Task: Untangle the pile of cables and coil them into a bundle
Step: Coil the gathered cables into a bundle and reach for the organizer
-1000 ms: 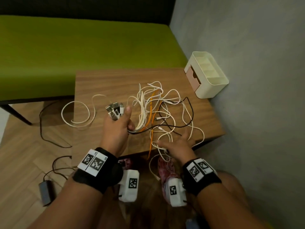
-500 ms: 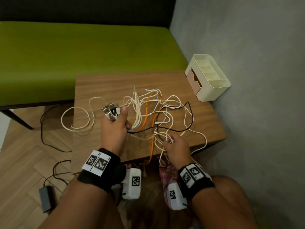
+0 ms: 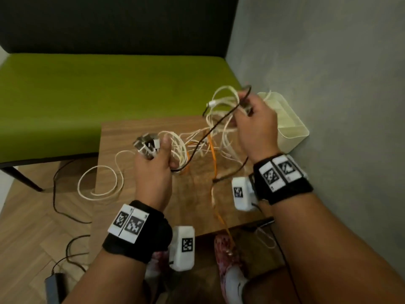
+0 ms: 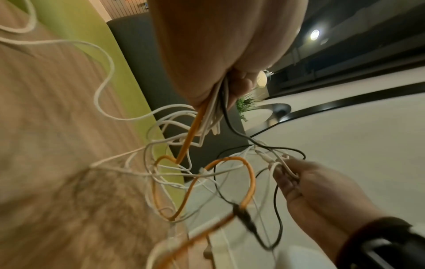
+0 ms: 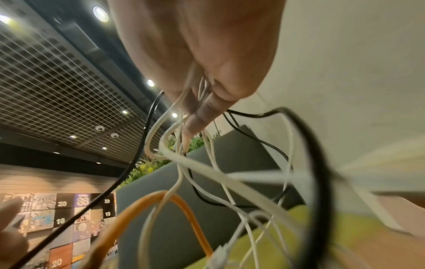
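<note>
While the green bench [image 3: 105, 91] fills the far left, the wooden surface [image 3: 192, 194] sits against the grey wall [image 3: 328, 84], its near edge and left edge both exposed. At the far right corner a cream organizer [image 3: 291, 128] stands beside the wall. The cable tangle [image 3: 210, 141] hangs above the middle of the surface, strung between both hands. One white loop [image 3: 98, 183] overhangs the left edge; an orange cable [image 3: 221, 218] drops past the near edge. The right hand [image 3: 256, 126] is raised above the far right corner, its grip pinching white and black strands. The left hand [image 3: 153, 170] is fisted around the connector ends [image 3: 146, 143], gathered above the fist.
</note>
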### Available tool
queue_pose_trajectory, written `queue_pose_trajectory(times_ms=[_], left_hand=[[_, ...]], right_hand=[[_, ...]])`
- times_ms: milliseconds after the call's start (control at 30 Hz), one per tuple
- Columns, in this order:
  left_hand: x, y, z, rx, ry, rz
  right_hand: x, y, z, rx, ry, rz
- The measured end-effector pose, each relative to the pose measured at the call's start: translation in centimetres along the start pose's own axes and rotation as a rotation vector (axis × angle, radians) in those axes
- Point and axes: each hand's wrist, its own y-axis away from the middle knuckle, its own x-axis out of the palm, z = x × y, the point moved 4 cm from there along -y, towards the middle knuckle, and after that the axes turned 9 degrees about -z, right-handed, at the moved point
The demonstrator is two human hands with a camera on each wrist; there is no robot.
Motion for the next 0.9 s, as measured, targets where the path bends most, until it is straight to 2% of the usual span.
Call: queue_pose_trajectory(times_ms=[67, 133, 167, 300, 333, 367, 500, 533, 600, 633, 700, 767, 900], left_hand=[[1.1, -0.7, -0.9, 0.015, 0.047, -0.001], [2.0, -1.2, -1.1, 0.016, 0.089, 0.023], [2.3, -1.4, -0.9, 0.015, 0.084, 0.04], [2.3, -1.3, 1.1, 0.023, -0.048, 0.043], [2.3, -1.3, 1.7, 0.029, -0.052, 0.041], [2.3, -1.3, 2.2, 0.031, -0.049, 0.044], [2.0, -1.6, 4.4, 0.004, -0.042, 0.017], [2.0, -1.6, 4.8, 0.003, -0.052, 0.016], [2.1, -1.5, 5.3, -0.008, -0.041, 0.03], [2.2, -1.4, 5.4, -0.006, -0.029, 0.046], [2.4, -1.5, 5.2, 0.028, -0.052, 0.071], [2.5, -1.6, 5.0, 0.063, -0.094, 0.087], [2.0, -1.9, 5.0, 0.047, -0.079, 0.087]], right_hand=[[0.1, -1.8, 1.3, -0.084, -0.054, -0.064], [0.8, -2.5, 0.2, -0.078, -0.039, -0.011], [1.4, -2.4, -1.0, -0.043, 0.042, 0.077], [2.0, 0.9, -8.5, 0.171, 0.539, 0.617], [1.1, 1.7, -9.7, 0.206, 0.622, 0.675], [-0.3, 2.3, -10.4, 0.241, 0.682, 0.675], [-5.3, 5.3, -11.6, 0.402, 0.623, 0.412], [-5.6, 6.5, -12.2, 0.473, 0.583, 0.427], [-5.0, 9.6, -13.0, 0.639, 0.479, 0.549], [-4.3, 11.0, -13.3, 0.673, 0.438, 0.596], [-2.3, 13.5, -12.8, 0.652, 0.416, 0.691], [-0.1, 15.5, -12.2, 0.575, 0.518, 0.748], [2.9, 16.3, -11.9, 0.355, 0.871, 0.708]])
